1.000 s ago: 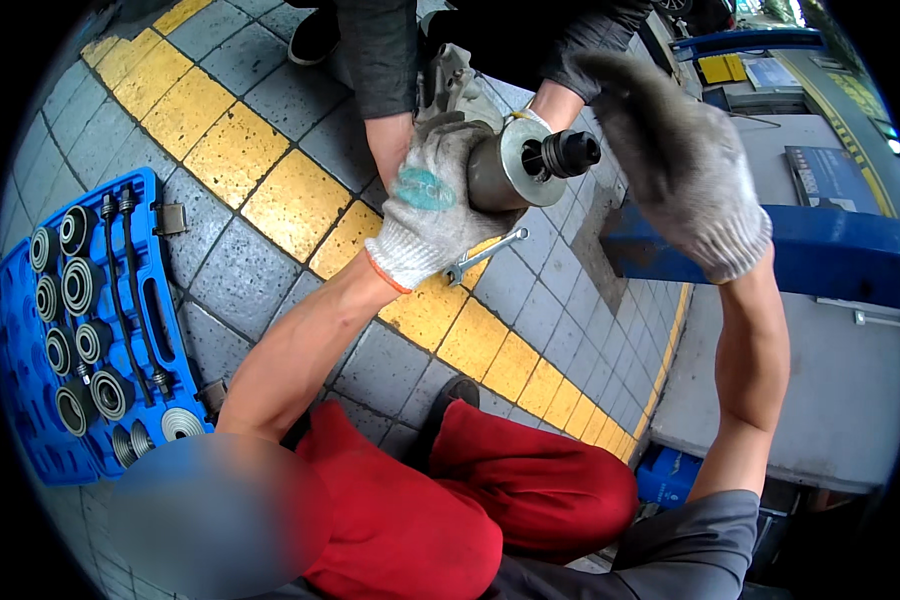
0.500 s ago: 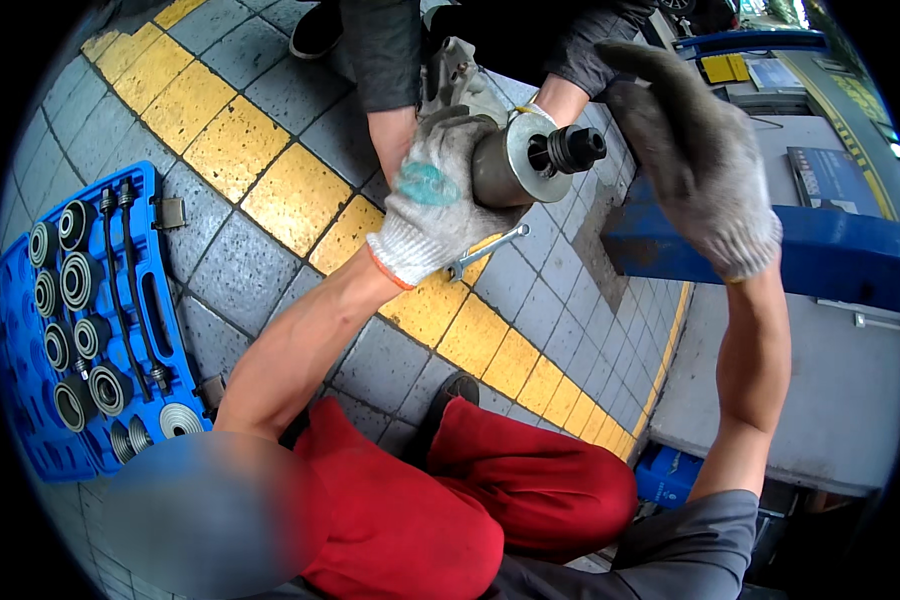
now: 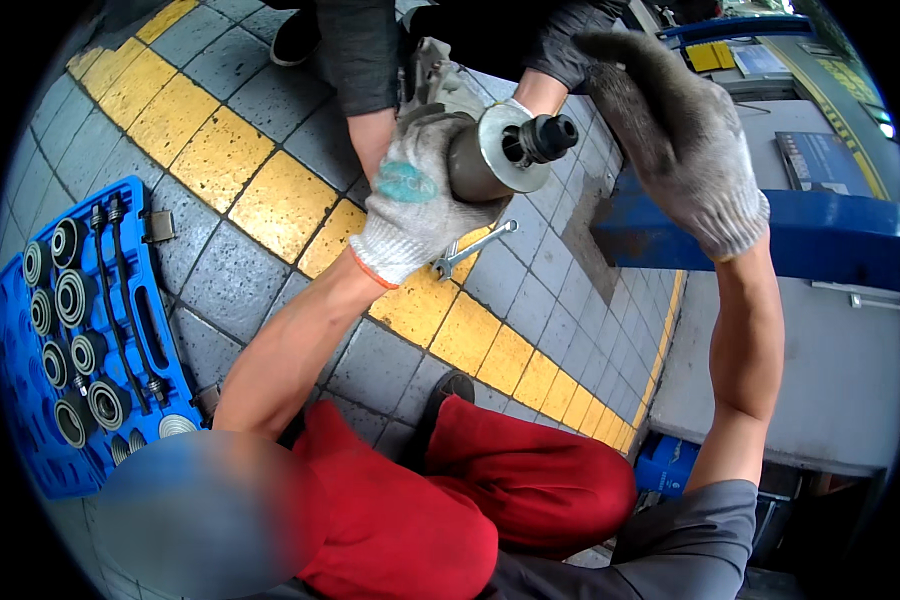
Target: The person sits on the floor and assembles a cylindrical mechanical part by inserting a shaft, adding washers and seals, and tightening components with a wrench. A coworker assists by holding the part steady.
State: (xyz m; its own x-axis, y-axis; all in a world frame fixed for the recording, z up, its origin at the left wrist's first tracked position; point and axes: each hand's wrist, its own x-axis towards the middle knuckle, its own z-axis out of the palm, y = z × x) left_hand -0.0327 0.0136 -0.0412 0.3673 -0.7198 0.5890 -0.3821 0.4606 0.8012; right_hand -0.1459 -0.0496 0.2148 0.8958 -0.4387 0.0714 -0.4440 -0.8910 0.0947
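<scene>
My left hand (image 3: 415, 185), in a pale knitted work glove with a green patch, is closed round a grey steel sleeve (image 3: 477, 165). A round steel plate (image 3: 510, 122) caps the sleeve's near end, and a black threaded nut-like end piece (image 3: 550, 138) sticks out through it. Behind the sleeve is a cast metal arm (image 3: 438, 80), partly covered by my glove. To the right of the end piece, apart from it, my gloved right hand (image 3: 680, 140) is held up with its fingers stretched out and nothing in it. A combination wrench (image 3: 475, 250) lies on the floor below the sleeve.
Facing me, a co-worker's bare forearms (image 3: 372, 140) reach in beside the cast arm. On the left lies an open blue tool case (image 3: 165, 335) with several round sleeves and two threaded rods (image 3: 120, 300). A blue steel beam (image 3: 820, 243) juts in from the right.
My left hand and the sleeve have shifted slightly left in the view, as has the floor, though less. My right hand stays outstretched, a little further left.
</scene>
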